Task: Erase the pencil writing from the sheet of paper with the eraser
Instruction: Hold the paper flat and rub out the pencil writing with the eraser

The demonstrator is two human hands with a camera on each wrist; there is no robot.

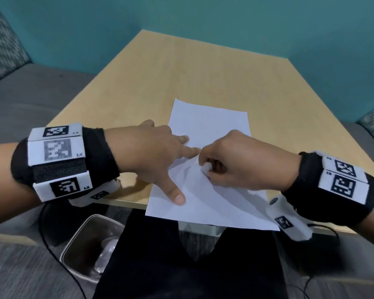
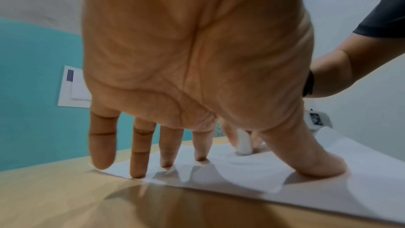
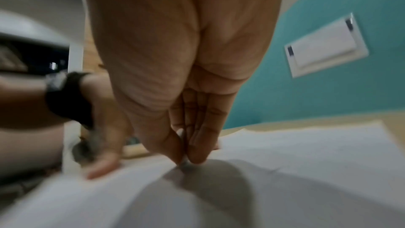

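Teal wall [image 1: 203, 18] is backing a light wooden table [image 1: 160, 78], with grey patterned seating [image 1: 0, 39] showing at the far left. Below the table's near edge, a clear container [image 1: 89, 244] is sitting beside dark clothing [image 1: 181, 266]; its contents are too blurred to name.

Left hand [image 1: 151, 154], banded at the wrist with a black strap and marker tags, is spreading flat over the left side of the sheet of paper [image 1: 209, 121]. Fingers are lying straight and splayed, tips pressing the sheet down; the left wrist view is showing the thumb [image 2: 317, 162] planted on the paper and the outer fingers reaching its edge at the bare wood. The hand is gripping nothing.

Sheet is lying near the table's front edge, its near end overhanging slightly. Paper is buckling into a raised fold between the two hands. No pencil marks are legible.

Right hand [image 1: 235, 160] is curling tight around a small white eraser [image 1: 204, 168], pinching it between thumb and fingertips, with the eraser's end touching the sheet just beside the left index finger. The right wrist view is blurred, showing the fingertips [image 3: 197, 153] bunching down onto the paper.
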